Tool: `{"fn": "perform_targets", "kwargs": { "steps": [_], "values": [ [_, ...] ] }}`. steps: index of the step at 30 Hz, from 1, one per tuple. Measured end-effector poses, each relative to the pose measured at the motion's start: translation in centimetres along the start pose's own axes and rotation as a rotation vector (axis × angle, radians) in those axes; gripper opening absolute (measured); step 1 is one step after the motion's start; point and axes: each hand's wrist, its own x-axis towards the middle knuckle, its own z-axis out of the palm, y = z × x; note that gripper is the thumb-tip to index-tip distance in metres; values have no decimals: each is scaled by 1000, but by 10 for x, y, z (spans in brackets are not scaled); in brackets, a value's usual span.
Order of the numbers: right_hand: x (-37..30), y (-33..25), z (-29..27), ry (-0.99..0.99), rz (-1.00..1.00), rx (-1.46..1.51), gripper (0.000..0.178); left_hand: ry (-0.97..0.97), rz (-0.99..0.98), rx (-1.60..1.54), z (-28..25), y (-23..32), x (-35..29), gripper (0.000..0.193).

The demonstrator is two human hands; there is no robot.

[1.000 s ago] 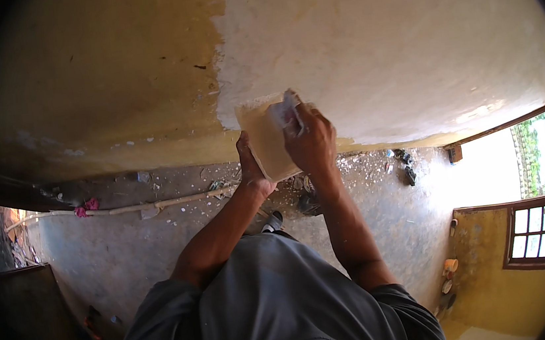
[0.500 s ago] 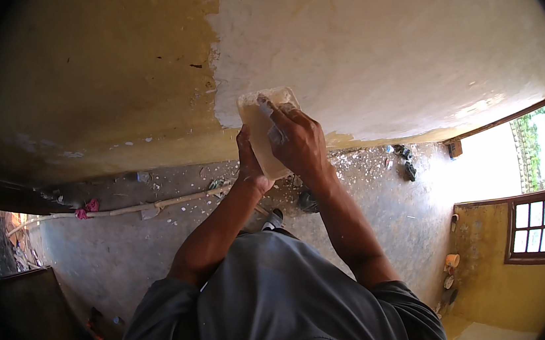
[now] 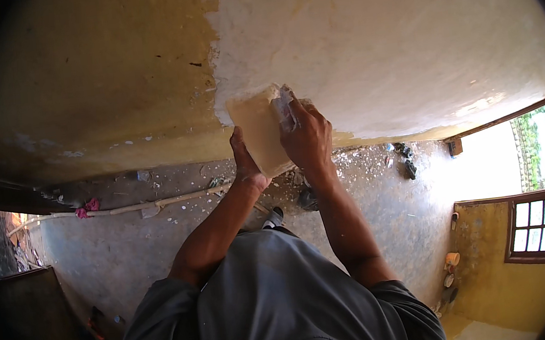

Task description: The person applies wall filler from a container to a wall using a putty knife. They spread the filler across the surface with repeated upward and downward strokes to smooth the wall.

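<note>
Before the wall, my left hand (image 3: 246,163) grips the lower left of a translucent rectangular plastic tub (image 3: 256,128); its thumb lies along the near side. The tub is tilted, with pale smears near its far rim. My right hand (image 3: 307,136) is closed at the tub's right edge. Between its fingers is a flat, whitish, putty-smeared piece (image 3: 286,110), whose exact kind I cannot make out. Ahead stands the wall, with a pale coated area (image 3: 372,46) on the right and bare ochre paint (image 3: 110,74) on the left.
White flecks litter the grey floor (image 3: 384,218) along the wall's foot. A long wooden pole (image 3: 130,209) lies to the left, with a pink cloth (image 3: 92,205) by it. Dark scraps (image 3: 407,159) lie at right, near a bright doorway. An orange bucket (image 3: 452,259) stands by the right wall.
My right hand has moved rightward, from over the tub's inside to its right edge, with the whitish piece turned more upright. The tub has tilted slightly left in my left hand.
</note>
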Motion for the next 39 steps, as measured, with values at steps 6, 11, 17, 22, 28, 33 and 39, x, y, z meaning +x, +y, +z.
{"fn": "perform_targets", "kwargs": {
  "steps": [6,11,17,22,28,33,39],
  "values": [
    [-11,-9,8,-41,-22,45,47,24,-27,37,-5,-7,7,84],
    [-15,-17,10,-47,-17,99,48,59,-84,-42,-8,-9,8,82],
    [-11,-12,9,-52,-29,168,48,26,-96,-76,-4,-10,8,78],
    [-9,-8,13,41,36,265,32,47,-86,-38,-6,-11,9,77],
    [1,4,2,-31,16,277,43,55,-12,-28,2,-8,3,76],
    [5,20,0,-15,118,80,39,47,-3,63,3,-3,0,78],
    [0,14,3,-29,237,277,38,33,-4,90,5,-5,2,81]
  ]
}}
